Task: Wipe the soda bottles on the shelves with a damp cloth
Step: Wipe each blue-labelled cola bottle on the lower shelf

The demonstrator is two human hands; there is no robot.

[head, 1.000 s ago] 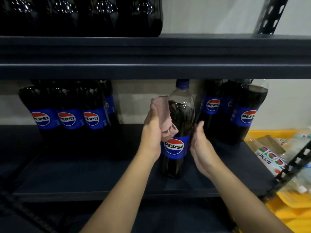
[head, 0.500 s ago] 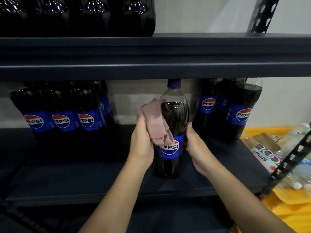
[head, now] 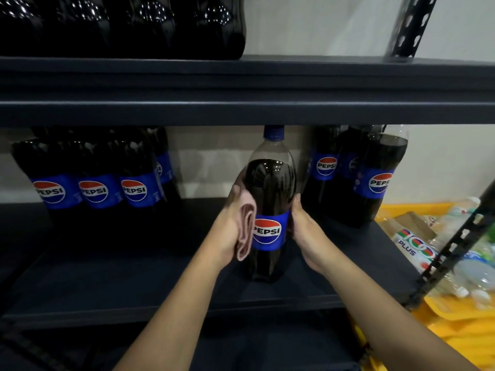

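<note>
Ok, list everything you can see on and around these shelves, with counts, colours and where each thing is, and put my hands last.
Pepsi bottle: one, dark cola, blue cap and label, upright mid-shelf, between both hands.
Cloth: one, pink, folded, against that bottle's left side.
Left bottle group: at least four, blue labels, left on the same shelf.
Right bottle group: at least three, blue labels, right on the same shelf.
Top-shelf bottles: several, dark, only lower parts visible.
Shelves: dark metal, perforated posts at right.
Yellow bin: one, far right, holding 100 Plus bottles.
Left hand: presses the cloth on the bottle.
Right hand: holds the bottle's right side.
</note>
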